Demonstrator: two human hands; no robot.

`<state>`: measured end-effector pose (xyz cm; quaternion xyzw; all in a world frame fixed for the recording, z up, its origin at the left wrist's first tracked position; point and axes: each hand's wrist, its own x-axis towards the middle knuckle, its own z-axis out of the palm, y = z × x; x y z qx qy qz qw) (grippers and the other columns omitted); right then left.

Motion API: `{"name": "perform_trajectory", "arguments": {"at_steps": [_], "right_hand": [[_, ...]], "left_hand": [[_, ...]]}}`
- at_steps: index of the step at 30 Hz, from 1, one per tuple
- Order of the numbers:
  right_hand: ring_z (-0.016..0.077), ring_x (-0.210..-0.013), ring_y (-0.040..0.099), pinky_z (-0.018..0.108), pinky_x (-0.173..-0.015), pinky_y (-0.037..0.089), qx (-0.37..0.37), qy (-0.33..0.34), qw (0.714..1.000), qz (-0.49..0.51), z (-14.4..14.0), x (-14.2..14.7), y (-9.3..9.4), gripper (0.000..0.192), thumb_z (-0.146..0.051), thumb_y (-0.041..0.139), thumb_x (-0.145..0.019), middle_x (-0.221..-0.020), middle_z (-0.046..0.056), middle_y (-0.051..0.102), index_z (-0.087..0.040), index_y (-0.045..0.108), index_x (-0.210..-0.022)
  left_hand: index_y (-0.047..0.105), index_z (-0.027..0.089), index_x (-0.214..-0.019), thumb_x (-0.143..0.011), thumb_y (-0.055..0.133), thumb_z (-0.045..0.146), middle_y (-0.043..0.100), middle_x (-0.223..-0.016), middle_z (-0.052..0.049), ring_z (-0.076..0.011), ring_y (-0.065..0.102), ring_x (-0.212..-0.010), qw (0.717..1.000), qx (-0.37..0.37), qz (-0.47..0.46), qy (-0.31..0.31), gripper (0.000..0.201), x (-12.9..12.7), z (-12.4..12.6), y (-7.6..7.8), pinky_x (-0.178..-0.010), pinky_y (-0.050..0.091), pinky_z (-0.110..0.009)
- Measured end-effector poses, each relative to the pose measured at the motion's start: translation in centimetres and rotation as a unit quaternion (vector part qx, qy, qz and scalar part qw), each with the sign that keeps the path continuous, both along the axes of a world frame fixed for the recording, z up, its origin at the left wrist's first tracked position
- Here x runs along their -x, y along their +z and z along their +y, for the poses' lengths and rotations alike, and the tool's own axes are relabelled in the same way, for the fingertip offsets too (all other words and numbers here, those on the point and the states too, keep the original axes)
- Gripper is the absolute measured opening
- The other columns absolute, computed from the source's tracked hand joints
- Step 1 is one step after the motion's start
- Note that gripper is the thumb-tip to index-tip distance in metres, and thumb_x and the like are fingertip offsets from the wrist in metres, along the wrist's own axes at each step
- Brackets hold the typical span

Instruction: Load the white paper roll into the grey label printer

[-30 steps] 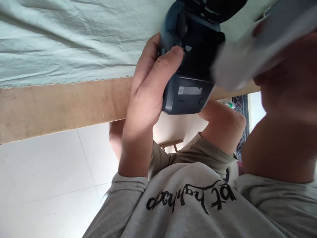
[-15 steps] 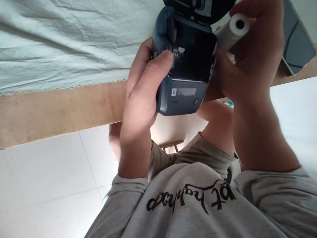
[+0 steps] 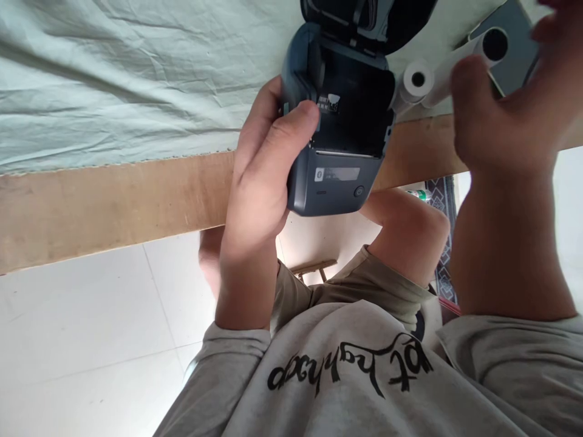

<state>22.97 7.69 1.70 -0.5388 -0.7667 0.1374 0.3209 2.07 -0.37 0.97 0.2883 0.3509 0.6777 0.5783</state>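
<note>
My left hand [image 3: 273,152] is wrapped round a dark blue-grey label printer [image 3: 337,185], thumb on its side wall. The printer's lid [image 3: 332,12] stands raised and its black inner bay shows without a roll. Right beside the printer is a small white paper roll [image 3: 403,94] with a dark core hole. A second, wider-cored white roll [image 3: 450,76] lies next to it. My right hand [image 3: 514,121] is spread open at that second roll, thumb apart from the fingers. The fingers are partly blurred at the top right edge.
A pale green cloth [image 3: 136,73] covers the bed or table surface, which has a wooden edge board [image 3: 113,206]. A dark flat slab [image 3: 510,30] lies behind the rolls. Below are a tiled floor [image 3: 91,321], a patterned mat [image 3: 446,243] and a bottle [image 3: 419,194].
My right hand has let go of the small white roll and moved right, its fingers spreading. The roll now rests beside the printer. The wider-cored roll has come into view. My left hand keeps its hold.
</note>
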Motion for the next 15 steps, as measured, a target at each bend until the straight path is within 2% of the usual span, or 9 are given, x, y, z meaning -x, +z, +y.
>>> {"name": "perform_trajectory", "arguments": {"at_steps": [2,4,7,11,13,15], "right_hand": [[0.0144,-0.117,0.042,0.026,-0.101,0.038,-0.059,0.014,0.991,-0.121,0.4,0.3,-0.1,0.054,-0.044,0.052,-0.078,-0.122,0.005,0.043,-0.017,0.044,-0.124],[0.014,-0.108,0.047,0.027,-0.094,0.042,-0.059,-0.005,0.987,-0.152,0.4,0.8,-0.4,0.048,-0.039,0.053,-0.078,-0.115,0.009,0.045,-0.017,0.048,-0.12],[0.012,-0.103,0.048,0.025,-0.084,0.044,-0.044,-0.02,0.991,-0.128,-0.1,1.3,-0.7,0.043,-0.028,0.055,-0.076,-0.112,0.006,0.046,-0.021,0.05,-0.118],[0.0045,-0.095,0.05,0.015,-0.071,0.042,-0.032,0.046,0.998,0.019,-1.6,1.5,-0.9,0.057,-0.013,0.053,-0.072,-0.113,0.003,0.051,-0.014,0.036,-0.126],[0.0029,-0.091,0.051,0.016,-0.076,0.043,-0.019,0.059,0.997,0.037,-2.3,1.6,-0.9,0.055,-0.003,0.045,-0.07,-0.106,0.003,0.053,-0.013,0.039,-0.123],[0.0064,-0.1,0.049,0.022,-0.086,0.044,-0.009,0.049,0.999,-0.022,-2.9,1.7,-0.8,0.052,-0.003,0.044,-0.068,-0.107,0.004,0.051,-0.015,0.045,-0.119]], "left_hand": [[0.052,0.017,-0.087,-0.078,0.048,0.037,0.054,-0.079,-0.006,-0.0125,0.053,-0.073,1.0,-0.017,-0.008,0.004,0.022,-0.1,0.2,-0.6,-0.056,0.038,-0.022],[0.053,0.018,-0.088,-0.078,0.047,0.037,0.056,-0.081,-0.006,-0.0123,0.052,-0.072,1.0,-0.016,-0.001,-0.001,0.022,-0.1,0.2,-0.9,-0.059,0.04,-0.024],[0.054,0.018,-0.087,-0.08,0.045,0.037,0.056,-0.081,-0.006,-0.0123,0.052,-0.073,1.0,-0.019,0.014,-0.008,0.023,0.1,0.2,-0.7,-0.061,0.041,-0.024],[0.055,0.016,-0.086,-0.081,0.038,0.022,0.055,-0.083,-0.007,-0.0127,0.053,-0.076,0.998,0.031,0.05,-0.031,0.019,0.4,-0.1,0.7,-0.06,0.042,-0.023],[0.054,0.016,-0.084,-0.08,0.037,0.019,0.053,-0.078,-0.006,-0.0118,0.053,-0.072,0.997,0.049,0.052,-0.018,0.017,0.3,-0.2,1.3,-0.055,0.041,-0.021],[0.053,0.015,-0.082,-0.081,0.036,0.017,0.053,-0.077,-0.006,-0.0116,0.054,-0.072,0.996,0.068,0.057,-0.004,0.018,0.1,-0.2,1.4,-0.054,0.04,-0.02]]}}
